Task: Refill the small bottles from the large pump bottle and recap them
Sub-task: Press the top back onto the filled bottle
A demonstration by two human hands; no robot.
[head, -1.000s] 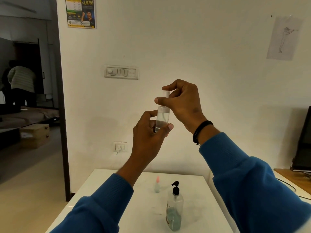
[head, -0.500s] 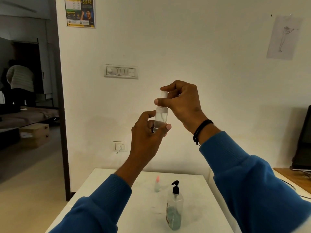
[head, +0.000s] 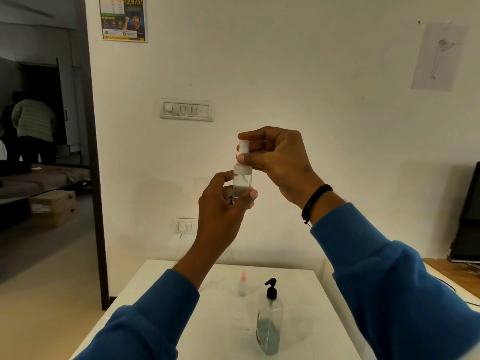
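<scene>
White desk (head: 166,302) by wall; pump bottle (head: 268,326) stood on it. Small bottle (head: 242,181) held raised: base hidden by gripping left hand (head: 223,203), cap (head: 244,146) pinched by right hand (head: 278,157)

Switch panel (head: 186,110) on wall above-left of hands. Socket (head: 185,226) below. Poster (head: 124,18) upper left; sketch sheet (head: 439,57) upper right.

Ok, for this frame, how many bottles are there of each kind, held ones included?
Small bottles: 2, the clear bottle gripped by the left hand, its white cap pinched by the right hand, and the pink-capped bottle on the table.
Large pump bottles: 1, the pump bottle.
Total: 3
</scene>
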